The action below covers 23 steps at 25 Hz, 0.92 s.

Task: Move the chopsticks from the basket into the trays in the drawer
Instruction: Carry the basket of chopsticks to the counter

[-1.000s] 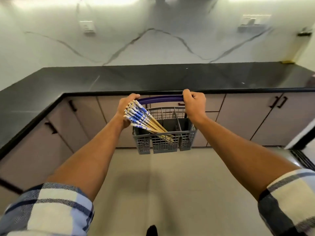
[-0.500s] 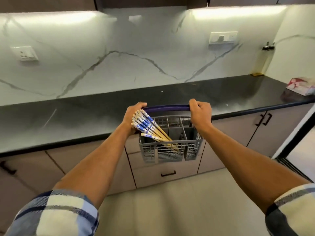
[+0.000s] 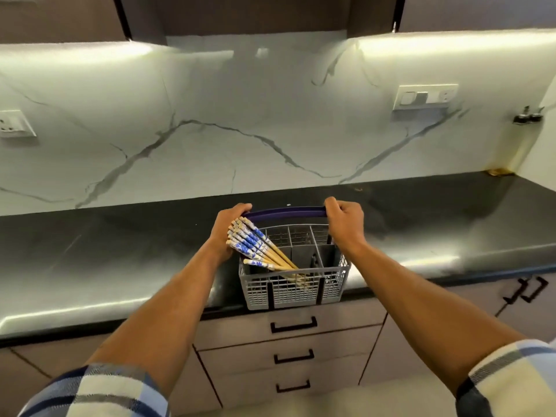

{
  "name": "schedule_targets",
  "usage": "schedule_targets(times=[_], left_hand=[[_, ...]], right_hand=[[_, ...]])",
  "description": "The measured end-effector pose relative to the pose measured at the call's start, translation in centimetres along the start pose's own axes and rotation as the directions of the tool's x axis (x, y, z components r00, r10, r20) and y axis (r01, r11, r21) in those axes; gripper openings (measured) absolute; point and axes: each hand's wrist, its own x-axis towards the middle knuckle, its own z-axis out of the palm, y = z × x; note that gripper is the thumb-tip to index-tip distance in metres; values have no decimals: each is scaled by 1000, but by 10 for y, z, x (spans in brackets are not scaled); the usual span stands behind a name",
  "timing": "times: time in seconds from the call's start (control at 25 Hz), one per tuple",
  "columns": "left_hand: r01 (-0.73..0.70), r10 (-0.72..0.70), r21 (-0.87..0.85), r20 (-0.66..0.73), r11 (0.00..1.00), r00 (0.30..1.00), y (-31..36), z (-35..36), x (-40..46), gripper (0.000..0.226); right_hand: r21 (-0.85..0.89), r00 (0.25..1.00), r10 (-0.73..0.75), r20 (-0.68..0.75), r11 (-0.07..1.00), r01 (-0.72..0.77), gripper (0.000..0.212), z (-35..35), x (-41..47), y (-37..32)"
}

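From the head view, both hands curl round the basket [image 3: 296,276] handle, left hand [image 3: 226,231] and right hand [image 3: 344,219] at either end, over the counter [image 3: 120,251] edge. The chopsticks [image 3: 258,248] lean in the basket's left compartment, painted tops touching the left hand, which looks the nearer one to pull them. The drawer [image 3: 293,325] below the basket is closed.

Dark stone countertop [image 3: 120,254] carries the grey basket [image 3: 296,291] at its front edge

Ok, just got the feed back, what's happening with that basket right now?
A person grips the purple handle of the grey cutlery basket with both hands, left hand and right hand, at the front edge of the black counter. The blue-and-white chopsticks are all in the basket, leaning left against the left hand. The drawers below are closed; nothing has been moved out.
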Motion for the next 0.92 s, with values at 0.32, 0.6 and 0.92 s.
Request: schedule_targets(times=[0.32, 0.6, 0.92], left_hand=[[-23, 29, 76, -74, 997, 997, 0, 9, 118, 35], [65, -63, 71, -32, 995, 998, -9, 4, 225, 37], [138, -140, 85, 18, 987, 990, -16, 9, 282, 32]], right_hand=[[-7, 996, 36, 85, 999, -36, 44, 49, 114, 36], [-21, 991, 106, 85, 994, -104, 42, 98, 201, 82], [-29, 990, 132, 57, 991, -130, 38, 124, 249, 118]])
